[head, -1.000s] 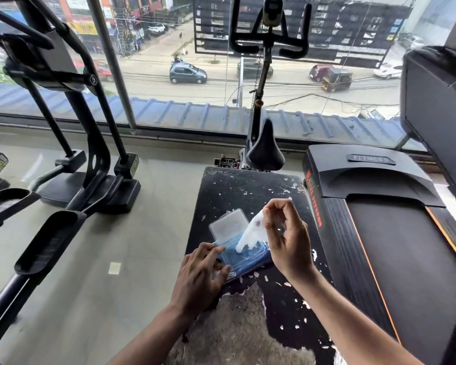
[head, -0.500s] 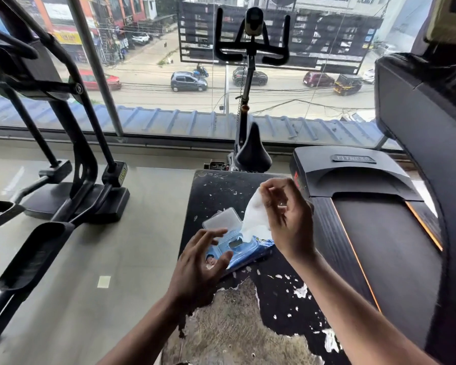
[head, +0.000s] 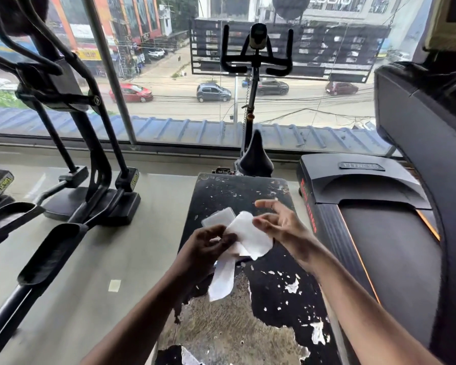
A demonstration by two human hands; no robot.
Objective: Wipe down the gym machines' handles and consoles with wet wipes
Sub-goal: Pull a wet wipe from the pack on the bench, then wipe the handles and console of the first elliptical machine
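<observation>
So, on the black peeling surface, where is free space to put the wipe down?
The far end of the black surface is bare, between the bike saddle and the open pack lid. The near part below the hands, beside the treadmill, is bare too. The middle is crowded: both hands hold the wipe.

Two bare forearms and hands

The left hand [head: 206, 248] and right hand [head: 279, 226] enter from the lower frame; no sleeves, gloves, rings or watch show on them.
</observation>
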